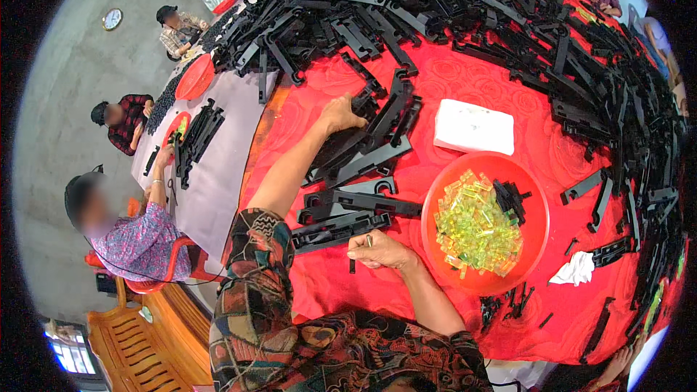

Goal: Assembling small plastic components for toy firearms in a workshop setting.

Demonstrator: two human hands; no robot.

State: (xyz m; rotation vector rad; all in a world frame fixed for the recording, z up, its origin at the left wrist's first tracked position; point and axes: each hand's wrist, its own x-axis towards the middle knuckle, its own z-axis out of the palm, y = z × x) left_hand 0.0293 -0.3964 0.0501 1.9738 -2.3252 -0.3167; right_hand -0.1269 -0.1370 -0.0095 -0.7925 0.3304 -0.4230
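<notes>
Pinching a slim rod in the right hand, left of the red bowl.
Right grip narrow, closed on the rod, probably for fine control. Bowl: smooth, round; translucent yellow-green pieces and small black pieces inside, presumably kept within reach. Beyond and left of bowl: left hand, fingers curled at a long, notched black part, perhaps steadying it; closure cannot be told. Just beyond bowl: flat white box. Far beyond bowl: heap of rigid black parts arcs across the rose-textured red surface.
</notes>
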